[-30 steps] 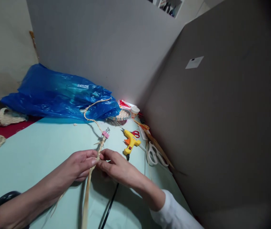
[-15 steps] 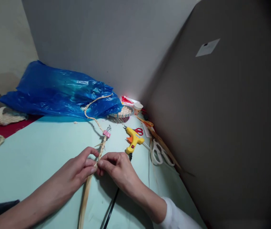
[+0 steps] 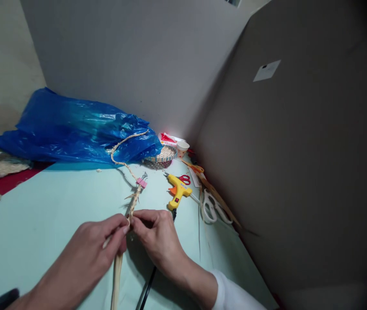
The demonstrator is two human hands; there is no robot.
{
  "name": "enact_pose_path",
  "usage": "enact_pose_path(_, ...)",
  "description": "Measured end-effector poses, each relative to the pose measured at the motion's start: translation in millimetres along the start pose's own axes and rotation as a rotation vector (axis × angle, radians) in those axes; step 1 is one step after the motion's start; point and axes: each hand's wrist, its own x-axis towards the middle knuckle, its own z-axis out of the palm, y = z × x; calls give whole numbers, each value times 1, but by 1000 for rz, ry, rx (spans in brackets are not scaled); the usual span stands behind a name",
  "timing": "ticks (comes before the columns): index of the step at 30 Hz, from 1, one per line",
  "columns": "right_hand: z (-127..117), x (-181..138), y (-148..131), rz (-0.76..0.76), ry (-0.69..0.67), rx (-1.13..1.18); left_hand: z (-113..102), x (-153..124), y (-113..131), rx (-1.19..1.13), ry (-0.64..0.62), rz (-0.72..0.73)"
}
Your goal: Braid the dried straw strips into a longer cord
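Observation:
A thin straw braid (image 3: 134, 201) runs away from me over the table, with a pink binder clip (image 3: 141, 183) gripping it. Its far part curls up onto a blue plastic bag. My left hand (image 3: 94, 243) is closed, pinching a pale strand at the braid's near end between thumb and forefinger. Right beside it, my right hand (image 3: 162, 241) is closed too, with thumb and forefinger on the braid where the strands meet. Unbraided straw strands (image 3: 116, 282) hang toward me below the hands. Short ends stick out sideways from the braid. Fingertips partly hide the join.
A yellow glue gun (image 3: 178, 190) lies right of the braid, its black cable passing under my right hand. Red-handled scissors (image 3: 185, 179) and white-handled scissors (image 3: 211, 209) lie near the right wall. The blue bag (image 3: 73, 127), a small basket (image 3: 167, 153) and a paper cup (image 3: 182, 149) stand behind.
My left hand has turned over and closed from spread fingers into a tight pinch, pulling a strand to the left. My right hand keeps its hold. The view has shifted slightly.

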Motion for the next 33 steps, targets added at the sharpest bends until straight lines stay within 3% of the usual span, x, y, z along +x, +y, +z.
enact_pose_path(3,0,3,-3,47,-54,212,18,-12,-6,81,99,189)
enact_pose_path(7,-1,5,-6,165,-114,466,23,-17,-6,140,41,370)
enact_pose_path(9,-2,5,-7,166,-83,447,15,-13,-2,107,87,322)
enact_pose_path(13,-4,4,-8,114,-62,384,-4,3,-1,-33,307,52)
enact_pose_path(15,-4,3,-7,106,-96,392,-5,12,-6,-292,188,-24)
enact_pose_path(17,-4,3,-6,108,-131,398,-2,17,-10,-599,-94,-127)
enact_pose_path(18,-4,2,-5,106,-137,380,1,19,-11,-666,-167,-162)
enact_pose_path(20,-5,1,-3,83,-118,282,6,18,-10,-712,-243,-229)
enact_pose_path(26,-10,-11,-16,-36,-112,-241,8,14,-2,-648,-274,-307)
enact_pose_path(33,-10,-17,-32,10,-149,-655,12,12,-8,-516,-157,-223)
